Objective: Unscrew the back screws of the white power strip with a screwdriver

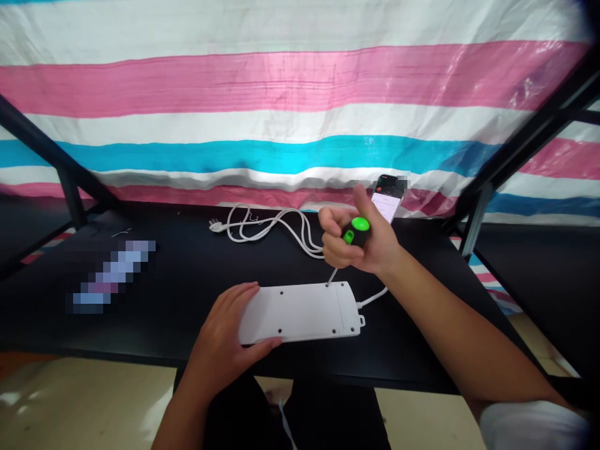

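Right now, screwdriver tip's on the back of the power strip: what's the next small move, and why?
Probably turn the screwdriver in place. Its shaft runs down from the right hand to a screw hole at the far edge of the power strip, which lies back-side up on the table. The left hand already pins its near end, so it looks steadied.

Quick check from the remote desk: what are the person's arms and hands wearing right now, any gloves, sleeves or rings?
Both hands are bare: left hand and right hand show no gloves, rings or watch. Both forearms are uncovered. A white short sleeve shows at the right upper arm; the left arm's upper part is out of view.
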